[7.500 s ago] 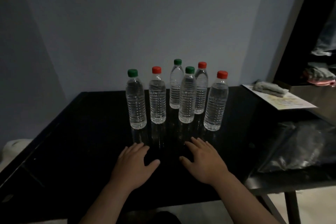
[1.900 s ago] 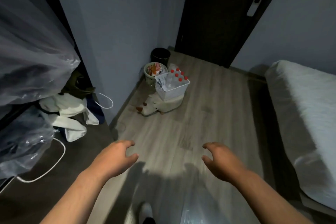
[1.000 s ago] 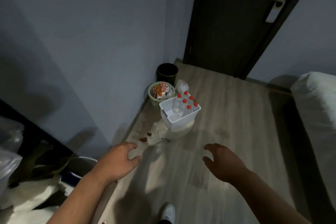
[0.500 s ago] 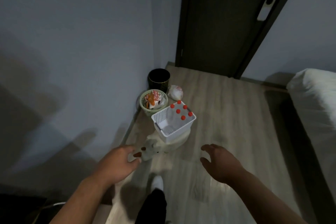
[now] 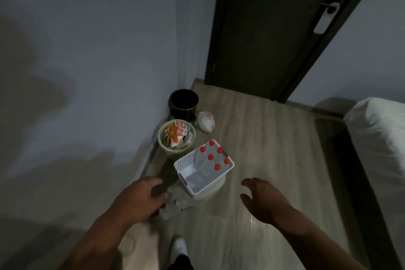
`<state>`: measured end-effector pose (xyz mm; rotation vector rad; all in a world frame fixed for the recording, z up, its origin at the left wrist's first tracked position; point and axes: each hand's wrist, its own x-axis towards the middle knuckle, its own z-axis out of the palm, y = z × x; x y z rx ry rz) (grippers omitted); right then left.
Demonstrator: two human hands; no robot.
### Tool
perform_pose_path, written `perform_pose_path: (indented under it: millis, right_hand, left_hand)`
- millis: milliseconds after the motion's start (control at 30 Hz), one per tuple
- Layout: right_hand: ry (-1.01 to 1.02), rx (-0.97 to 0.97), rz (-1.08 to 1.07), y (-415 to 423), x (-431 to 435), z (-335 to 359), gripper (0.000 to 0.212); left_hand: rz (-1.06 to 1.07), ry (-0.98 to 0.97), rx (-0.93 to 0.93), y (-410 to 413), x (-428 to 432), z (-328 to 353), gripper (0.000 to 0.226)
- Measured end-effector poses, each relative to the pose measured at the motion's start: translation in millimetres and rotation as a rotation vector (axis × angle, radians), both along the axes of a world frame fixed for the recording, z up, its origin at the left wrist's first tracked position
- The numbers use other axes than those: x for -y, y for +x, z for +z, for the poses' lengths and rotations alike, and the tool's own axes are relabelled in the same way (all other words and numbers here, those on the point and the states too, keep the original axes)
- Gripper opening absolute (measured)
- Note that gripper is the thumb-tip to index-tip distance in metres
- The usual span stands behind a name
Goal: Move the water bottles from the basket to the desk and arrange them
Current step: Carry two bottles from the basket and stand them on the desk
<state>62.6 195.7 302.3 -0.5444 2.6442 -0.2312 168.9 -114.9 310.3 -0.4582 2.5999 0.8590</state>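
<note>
A white slotted basket [image 5: 198, 182] stands on the wooden floor near the wall, resting on a pale lumpy thing. Several clear water bottles with red caps [image 5: 211, 156] stand upright in its far half; the near half holds nothing. My left hand [image 5: 140, 198] hovers just left of the basket, fingers loosely apart, holding nothing. My right hand [image 5: 262, 198] hovers to the right of the basket, fingers spread and curled, also holding nothing. Neither hand touches the basket. The desk is out of view.
A green wastebasket [image 5: 176, 136] full of wrappers and a black bin [image 5: 183, 103] stand behind the basket by the wall, with a white bag [image 5: 205, 121] beside them. A dark door [image 5: 274, 28] is ahead, a white bed [image 5: 381, 138] at the right. My foot [image 5: 179, 247] is below.
I have turned away from the desk and walked up to the basket; it now lies closer, between my two hands. Both hands stay held out and hold nothing.
</note>
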Motion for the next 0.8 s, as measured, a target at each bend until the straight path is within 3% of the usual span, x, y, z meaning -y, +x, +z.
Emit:
perform_pose_path:
  millis: [167, 267, 367, 567, 800]
  right_hand:
    - [-0.014, 0.044, -0.057, -42, 7, -12, 0.045]
    - [0.011, 0.077, -0.070, -59, 4, -20, 0.046]
    - [0.056, 0.110, -0.041, -82, -3, -28, 0.047]
    - [0.113, 0.177, 0.024, -142, -22, -57, 0.048]
    - [0.080, 0.226, 0.096, -213, -29, -148, 0.053]
  left_hand:
    - [-0.062, -0.017, 0.019, -57, 11, -16, 0.065]
    - [-0.098, -0.007, 0.051, -85, 4, -22, 0.047]
    - [-0.084, 0.027, 0.076, -107, -8, -35, 0.012]
    - [-0.014, 0.088, 0.135, -144, -32, -72, 0.050]
    - [0.080, 0.136, 0.143, -190, -77, -152, 0.054]
